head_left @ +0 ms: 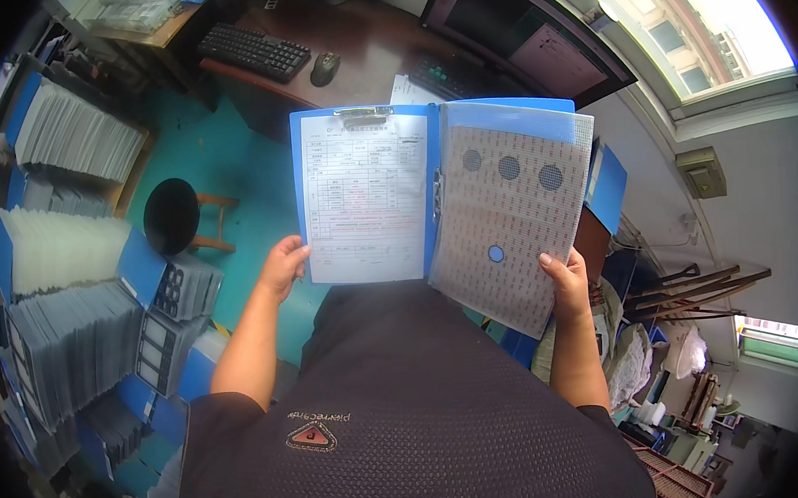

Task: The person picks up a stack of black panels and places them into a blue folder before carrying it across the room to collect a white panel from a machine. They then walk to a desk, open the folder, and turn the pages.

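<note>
An opened blue folder (436, 237) spreads out in front of me, held up between both hands. On its left side a metal clip (364, 115) pins a printed form sheet (368, 200) with a table on it. My left hand (284, 266) grips the lower left edge, the thumb lying on the front. Over the right side lies a patterned plastic sheet (507, 204) with several round spots, one of them showing blue. My right hand (567, 282) is closed on the lower right edge of that sheet, thumb on top and fingers hidden behind.
Beyond the folder stands a dark desk (357, 39) with a keyboard (254, 52), a mouse (324, 68) and a monitor (523, 32). A round black stool (172, 217) is at the left, near shelves of packed sheets (77, 336). Bags (628, 353) and clutter lie at the right.
</note>
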The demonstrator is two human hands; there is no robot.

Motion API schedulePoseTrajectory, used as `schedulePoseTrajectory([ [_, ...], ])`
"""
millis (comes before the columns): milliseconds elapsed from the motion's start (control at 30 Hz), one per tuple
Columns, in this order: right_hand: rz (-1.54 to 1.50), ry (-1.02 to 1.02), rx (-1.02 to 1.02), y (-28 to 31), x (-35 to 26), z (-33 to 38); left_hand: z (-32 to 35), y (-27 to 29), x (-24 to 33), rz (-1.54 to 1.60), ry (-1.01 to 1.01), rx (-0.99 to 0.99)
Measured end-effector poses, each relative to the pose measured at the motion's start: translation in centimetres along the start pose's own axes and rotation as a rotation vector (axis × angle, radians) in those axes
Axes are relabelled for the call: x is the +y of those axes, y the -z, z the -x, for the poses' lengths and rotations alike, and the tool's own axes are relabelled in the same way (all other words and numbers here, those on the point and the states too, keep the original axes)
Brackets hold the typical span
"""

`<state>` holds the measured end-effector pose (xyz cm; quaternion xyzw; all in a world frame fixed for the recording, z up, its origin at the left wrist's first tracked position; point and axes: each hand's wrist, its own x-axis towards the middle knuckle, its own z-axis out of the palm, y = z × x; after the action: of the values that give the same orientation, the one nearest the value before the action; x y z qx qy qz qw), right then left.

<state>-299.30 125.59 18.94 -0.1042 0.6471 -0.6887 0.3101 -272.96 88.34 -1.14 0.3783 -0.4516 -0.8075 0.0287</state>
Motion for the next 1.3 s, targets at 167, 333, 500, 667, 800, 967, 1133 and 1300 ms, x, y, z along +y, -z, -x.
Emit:
schedulePoseTrajectory([
  [167,0.014,0.007,0.007,0.2,0.2,0.2,-0.1,0.0,0.0,-0.013,0.005,-0.004],
  [333,0.014,-0.010,0.014,0.6,0.7,0.4,0.1,0.0,-0.2,-0.011,0.024,-0.010],
  [500,-0.011,-0.010,0.018,0.6,0.9,0.7,-0.1,0.3,-0.6,-0.007,0.021,-0.007],
  [667,-0.043,0.006,0.066,0.7,0.8,1.1,-1.3,0.2,-1.4,-0.071,0.015,-0.047],
  [800,-0.002,-0.092,0.138,0.7,0.9,2.3,-3.3,-0.1,-2.8,-0.042,0.046,-0.060],
  [967,-0.107,-0.167,0.356,2.6,5.8,4.7,-5.8,-4.6,-3.6,-0.301,0.172,-0.168],
  [1133,-0.089,-0.152,0.601,10.8,7.5,6.5,-7.3,-12.2,-3.7,-0.633,0.187,-0.281],
  [1300,0.064,0.025,0.750,23.1,5.5,7.1,-7.1,-16.6,-5.5,-0.703,0.345,-0.337],
])
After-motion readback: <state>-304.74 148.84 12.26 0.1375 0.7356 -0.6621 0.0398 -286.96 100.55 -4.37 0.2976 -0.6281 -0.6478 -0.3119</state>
